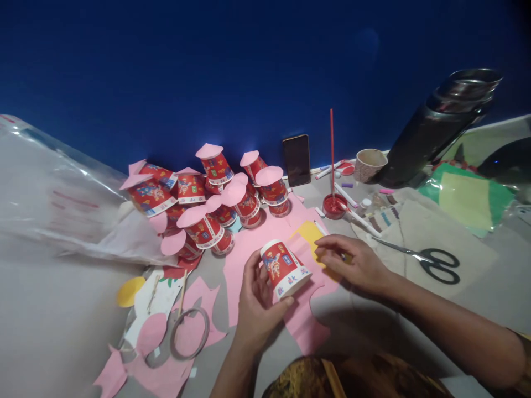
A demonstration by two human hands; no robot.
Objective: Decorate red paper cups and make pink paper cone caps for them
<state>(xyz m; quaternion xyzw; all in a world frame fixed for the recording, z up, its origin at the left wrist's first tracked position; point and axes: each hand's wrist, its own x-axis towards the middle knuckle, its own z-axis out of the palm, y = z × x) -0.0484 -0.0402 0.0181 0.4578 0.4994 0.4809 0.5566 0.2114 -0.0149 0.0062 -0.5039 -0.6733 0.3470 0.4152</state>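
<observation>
A red and white paper cup (282,268) with printed figures lies tilted in my left hand (259,293), its fingers and thumb around the sides. To the right of the cup, my right hand (350,260) hovers above yellow paper (307,235), fingers bent, thumb side toward the cup. Whether those fingers pinch something small cannot be made out. Pink paper (244,273) is spread beneath the cup. Behind it stand several red cups topped with pink paper cones (269,176), some stacked on others.
Black-handled scissors (440,265) lie at right on cloth. A red paint pot (334,207) holding a stick, markers, a paper cup (370,165), a phone (296,160) and a black flask (435,127) stand behind. Tape (174,337) and pink scraps lie at left.
</observation>
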